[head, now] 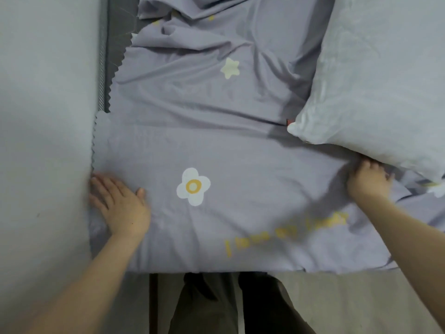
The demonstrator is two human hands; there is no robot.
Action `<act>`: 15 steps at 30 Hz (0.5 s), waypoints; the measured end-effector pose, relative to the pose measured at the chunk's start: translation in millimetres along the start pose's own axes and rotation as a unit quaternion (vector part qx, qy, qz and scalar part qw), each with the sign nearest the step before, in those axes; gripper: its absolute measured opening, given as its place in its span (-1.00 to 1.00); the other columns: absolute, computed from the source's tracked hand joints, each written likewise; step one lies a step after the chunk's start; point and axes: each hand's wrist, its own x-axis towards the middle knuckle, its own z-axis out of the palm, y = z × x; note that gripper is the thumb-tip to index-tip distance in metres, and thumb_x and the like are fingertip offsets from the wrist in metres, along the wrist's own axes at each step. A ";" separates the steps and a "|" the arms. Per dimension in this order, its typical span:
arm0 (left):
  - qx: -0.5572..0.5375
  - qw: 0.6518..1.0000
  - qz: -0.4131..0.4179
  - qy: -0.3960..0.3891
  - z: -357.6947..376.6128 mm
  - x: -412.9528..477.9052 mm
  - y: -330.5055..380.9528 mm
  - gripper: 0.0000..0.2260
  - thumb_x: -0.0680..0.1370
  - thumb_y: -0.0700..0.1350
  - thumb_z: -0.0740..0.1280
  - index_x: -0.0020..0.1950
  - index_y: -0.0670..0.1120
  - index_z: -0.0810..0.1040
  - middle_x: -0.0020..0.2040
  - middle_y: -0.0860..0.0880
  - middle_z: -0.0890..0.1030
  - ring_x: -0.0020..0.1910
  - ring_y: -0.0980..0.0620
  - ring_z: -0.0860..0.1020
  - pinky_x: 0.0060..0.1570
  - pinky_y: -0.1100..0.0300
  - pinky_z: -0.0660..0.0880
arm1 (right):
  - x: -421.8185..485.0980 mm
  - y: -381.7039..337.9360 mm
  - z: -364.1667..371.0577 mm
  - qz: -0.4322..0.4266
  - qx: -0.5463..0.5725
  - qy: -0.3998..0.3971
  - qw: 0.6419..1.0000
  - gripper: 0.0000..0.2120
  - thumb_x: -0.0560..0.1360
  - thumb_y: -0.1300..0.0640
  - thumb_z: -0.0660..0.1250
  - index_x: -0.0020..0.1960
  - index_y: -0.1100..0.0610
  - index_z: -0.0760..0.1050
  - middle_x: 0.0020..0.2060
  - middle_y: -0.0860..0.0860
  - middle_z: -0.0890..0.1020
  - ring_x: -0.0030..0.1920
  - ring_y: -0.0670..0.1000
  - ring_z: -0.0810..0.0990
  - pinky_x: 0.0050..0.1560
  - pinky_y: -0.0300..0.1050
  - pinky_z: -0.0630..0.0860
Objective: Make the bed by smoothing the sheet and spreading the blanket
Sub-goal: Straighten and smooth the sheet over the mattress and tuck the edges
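- I am wearing nothing over my left hand (120, 203); my left forearm (79, 285) is showing bare to the frame's edge.
- My right hand (368, 180) and right forearm (414, 230) are showing bare too, slightly blurred.
- I am wearing dark olive-brown trousers (204, 307), loose and creased.

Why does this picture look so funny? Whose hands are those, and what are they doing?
The camera sits on a person's head and looks down, so you see that person's own hands. In front of them lies a purple sheet with a white flower printed on it. The left hand lies flat on the sheet beside the wall, pressing it smooth. The right hand, a bit blurred, curls its fingers into the sheet at the edge of a pale pillow.
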 end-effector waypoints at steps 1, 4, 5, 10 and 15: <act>-0.016 1.000 0.014 0.010 -0.9 -11.7 15.6 -0.36 0.59 -0.02 0.26 0.48 -0.41 0.13 0.51 -0.41 0.04 0.53 -0.34 -0.01 0.43 -0.35 -0.01 | -11.1 2.7 1.1 -0.022 0.013 0.008 1.000 -0.51 0.62 0.07 0.12 0.45 0.32 0.20 0.42 0.31 0.30 0.44 0.27 0.24 0.41 0.29 0.15; -0.022 0.982 0.189 -0.016 15.6 -67.8 53.6 -0.30 0.57 0.22 0.03 0.56 -0.23 0.07 0.54 -0.34 0.03 0.54 -0.30 0.03 0.38 -0.36 0.08 | -64.6 -4.2 16.3 -0.220 -0.007 0.033 0.975 -0.39 0.61 0.00 0.15 0.56 0.17 0.04 0.53 0.17 0.16 0.53 0.18 0.11 0.43 0.23 0.11; -0.005 0.972 0.229 -0.047 25.4 -89.2 60.1 -0.25 0.54 0.31 -0.07 0.57 -0.17 0.03 0.56 -0.30 0.02 0.54 -0.28 0.03 0.38 -0.36 0.08 | -84.8 -8.7 24.4 -0.299 -0.026 0.039 0.953 -0.39 0.61 -0.06 0.12 0.57 0.10 0.01 0.54 0.11 0.16 0.54 0.15 0.10 0.43 0.22 0.11; 0.039 0.974 0.164 -0.153 65.5 -140.4 14.7 -0.20 0.45 0.48 -0.24 0.57 0.08 -0.17 0.59 -0.13 -0.18 0.55 -0.26 -0.12 0.29 -0.52 -0.01 | -143.1 14.5 75.6 -0.481 -0.076 -0.047 0.872 -0.46 0.60 -0.17 -0.05 0.55 -0.06 0.11 0.52 -0.03 0.21 0.50 0.09 0.23 0.42 0.09 0.17; 0.061 0.978 0.034 -0.195 61.1 -146.4 -31.4 -0.03 0.32 0.56 -0.26 0.59 0.01 -0.18 0.58 -0.22 -0.19 0.51 -0.40 -0.12 0.33 -0.46 -0.05 | -117.1 119.3 101.5 -0.133 0.022 -0.126 0.983 -0.39 0.52 -0.33 -0.21 0.43 -0.30 -0.48 0.47 -0.17 -0.43 0.53 0.02 -0.31 0.48 0.26 -0.16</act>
